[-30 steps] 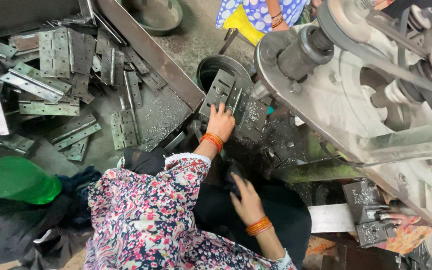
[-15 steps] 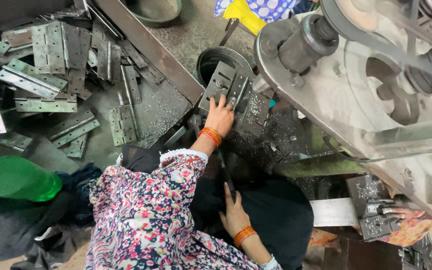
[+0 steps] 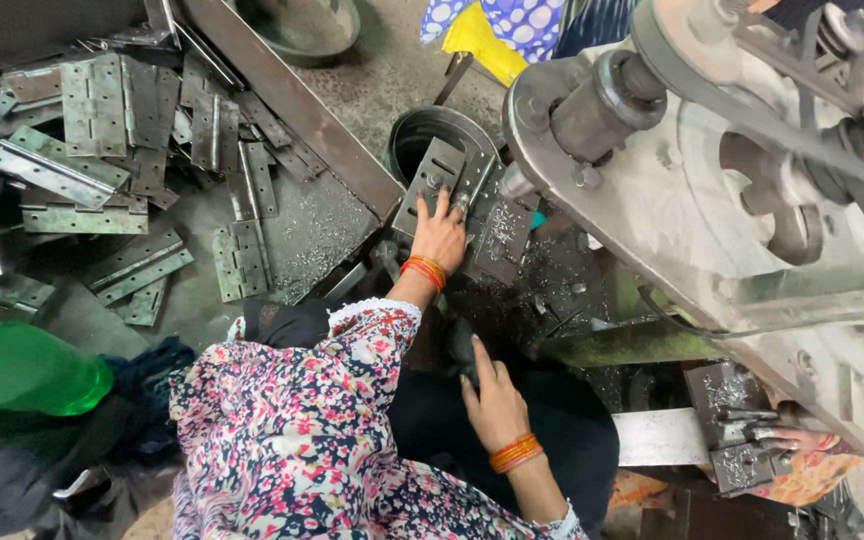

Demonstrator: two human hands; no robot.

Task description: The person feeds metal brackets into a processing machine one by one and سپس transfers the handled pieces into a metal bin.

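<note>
On the lap, the right hand (image 3: 495, 405) has seemingly slid lower.

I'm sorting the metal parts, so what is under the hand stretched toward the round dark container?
The left hand lies flat on a grey hinge plate that leans over the round container. The container's inside is mostly covered and dark.

sleeve (image 3: 292, 440): pink floral | bangles (image 3: 424, 270): orange | bottle (image 3: 22, 370): green

The left hand (image 3: 439, 235) lies flat on a steel hinge plate (image 3: 434, 178) — the right hand (image 3: 494, 400) rests on a dark lap.
</note>
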